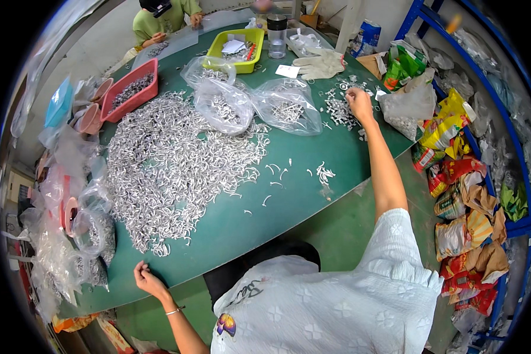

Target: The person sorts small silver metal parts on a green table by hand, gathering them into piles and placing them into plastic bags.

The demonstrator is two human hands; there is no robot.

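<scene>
1. Right hand (360,106) out at the far right of the table (289,221), fingertips down at the edge of a small pile of metal bits (338,110)! The fingers look bunched, but whether a bit is pinched between them, I cannot tell from here.

2. Left hand (150,283) sits over the near left part of the table, just beside the big heap of curved metal pieces (159,171). Fingers half curled, no piece visible in them; whether something is tucked inside, I cannot tell.

3. The step in hand, by my reading: picking at the small pile, with the right hand doing the work and the left waiting.

4. Around that pile, a tight field! A clear bag of parts (287,111) lies to its left, a fuller plastic bag (404,118) to its right, a pale glove (321,64) beyond.

5. The next move calls, I'd judge, for a light fingertip pinch and a clean lift, without sweeping neighbours along. A few loose pieces (324,173) lie nearer the table's edge, where a dragging forearm could knock them.
</scene>
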